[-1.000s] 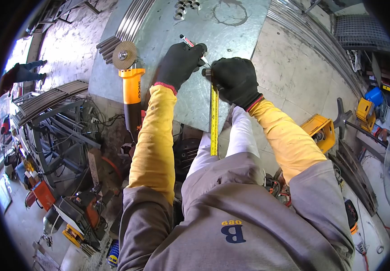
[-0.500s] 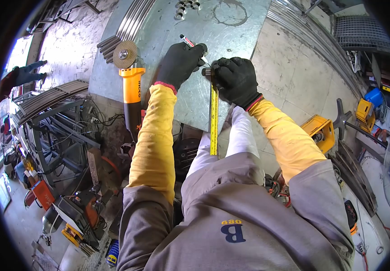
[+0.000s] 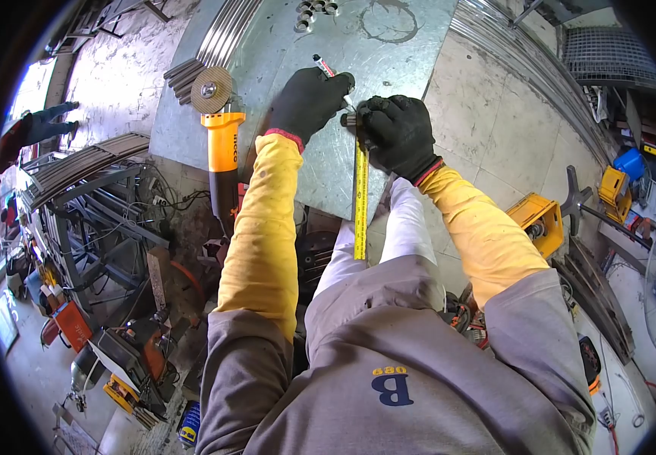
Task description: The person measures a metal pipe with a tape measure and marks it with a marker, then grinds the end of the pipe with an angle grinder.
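Observation:
My left hand (image 3: 309, 102), in a black glove, is closed around a white-and-red marker (image 3: 323, 65). The marker's tip points down towards my right hand, near a short dark metal end (image 3: 348, 120). My right hand (image 3: 398, 136), gloved too, is closed on a yellow tape measure blade (image 3: 360, 205). From that hand the blade runs down past the table edge to my lap, with a thin dark edge along its left side. My fingers hide how the metal end and the blade meet. Both hands are over the metal-topped table (image 3: 320, 167).
An orange angle grinder (image 3: 223, 144) with a disc lies left of my left arm. Behind it are metal tubes (image 3: 229, 34). Several small metal rings (image 3: 314, 11) sit at the table's far side. A metal frame (image 3: 92, 227) stands left; a yellow tool (image 3: 536, 224) lies right.
My left hand has shifted slightly right and up with the marker, closer to my right hand. The right hand and tape blade have stayed nearly still.

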The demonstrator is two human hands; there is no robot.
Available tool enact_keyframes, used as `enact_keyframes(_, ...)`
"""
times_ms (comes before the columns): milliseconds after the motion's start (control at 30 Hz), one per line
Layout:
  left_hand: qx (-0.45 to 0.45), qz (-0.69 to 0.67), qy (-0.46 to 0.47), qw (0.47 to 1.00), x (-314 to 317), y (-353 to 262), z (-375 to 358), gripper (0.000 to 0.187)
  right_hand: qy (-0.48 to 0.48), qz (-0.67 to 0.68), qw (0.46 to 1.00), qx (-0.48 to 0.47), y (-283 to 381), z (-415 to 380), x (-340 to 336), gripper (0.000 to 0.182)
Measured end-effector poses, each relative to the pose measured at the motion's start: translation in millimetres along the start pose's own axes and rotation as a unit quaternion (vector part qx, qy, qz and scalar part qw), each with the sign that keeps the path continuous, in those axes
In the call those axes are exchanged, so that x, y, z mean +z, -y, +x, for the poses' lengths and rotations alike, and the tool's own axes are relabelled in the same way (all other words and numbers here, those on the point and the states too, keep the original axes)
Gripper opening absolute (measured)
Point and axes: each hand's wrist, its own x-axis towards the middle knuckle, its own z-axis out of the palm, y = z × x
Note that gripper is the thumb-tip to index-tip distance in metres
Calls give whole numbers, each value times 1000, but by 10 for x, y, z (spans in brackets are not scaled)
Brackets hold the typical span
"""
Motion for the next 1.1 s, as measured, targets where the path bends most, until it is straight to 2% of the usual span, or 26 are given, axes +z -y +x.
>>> enact_keyframes(67,-38,21,31,999,-31,-100,-23,43,1,2,1000,-1,-3,1,5,22)
enact_keyframes(200,-10,99,40,994,-71,-25,11,41,-10,8,1000,-1,-12,-13,25,22)
enact_keyframes(267,133,60,13,989,-122,241,75,39,-18,15,1000,-2,-16,-17,43,23)
enact_keyframes(333,141,-206,-68,966,-204,28,-459,36,-22,10,1000,3,-42,-31,91,25)
enact_keyframes(367,193,-195,-117,955,-209,214,-572,34,-21,11,1000,1,-26,-10,42,22)
enact_keyframes(400,162,-207,-66,963,-333,250,-841,31,-44,9,999,7,1,6,70,19)
enact_keyframes(433,162,-113,-84,977,-393,352,-1103,29,-38,5,999,11,24,6,64,19)
enact_keyframes(467,246,-86,-116,958,-301,537,-1291,28,-40,4,999,9,38,17,50,19)
enact_keyframes(500,162,23,-155,974,-223,829,-1521,25,-34,0,999,13,68,41,49,19)
enact_keyframes(533,114,446,-61,886,-217,848,-1807,23,-27,-5,999,16,88,42,36,22)
enact_keyframes(567,239,178,-175,938,1,1110,-1952,24,-30,2,999,15,102,58,14,21)
enact_keyframes(600,72,141,-127,979,83,1006,-2136,29,-32,9,999,13,99,55,-7,19)
enact_keyframes(633,69,151,-122,978,163,888,-2275,33,-36,9,999,9,90,34,14,17)
enact_keyframes(667,-19,193,-76,978,179,799,-2400,35,-42,11,999,1,66,38,38,14)
enact_keyframes(700,70,155,-79,982,256,803,-2479,34,-25,17,1000,8,64,44,6,15)
enact_keyframes(733,130,242,-48,960,336,893,-2469,23,-6,25,1000,11,76,64,-1,15)
enact_keyframes(767,133,220,-23,966,447,1072,-2396,29,-10,26,1000,11,94,73,3,16)
enact_keyframes(800,65,201,6,977,663,1365,-2221,44,-10,26,1000,11,95,91,-2,16)
enact_keyframes(833,-17,174,22,984,607,1081,-2256,57,2,31,999,13,101,95,-11,17)
enact_keyframes(867,-73,197,37,977,576,777,-2254,54,16,33,999,19,78,89,-23,18)
enact_keyframes(933,-88,185,-18,979,737,882,-2207,51,19,29,999,13,-17,47,-6,22)
enact_keyframes(967,-91,182,-28,979,779,939,-2191,51,63,48,996,31,-99,11,16,30)
enact_keyframes(1000,-76,177,-52,980,777,935,-2227,47,63,52,996,25,-98,58,-24,30)
enact_keyframes(1067,-66,174,-75,980,789,932,-2322,43,-2,11,1000,-5,-101,78,-132,35)
enact_keyframes(1100,-68,208,-85,972,760,894,-2356,40,13,-4,1000,-10,-160,37,-173,42)
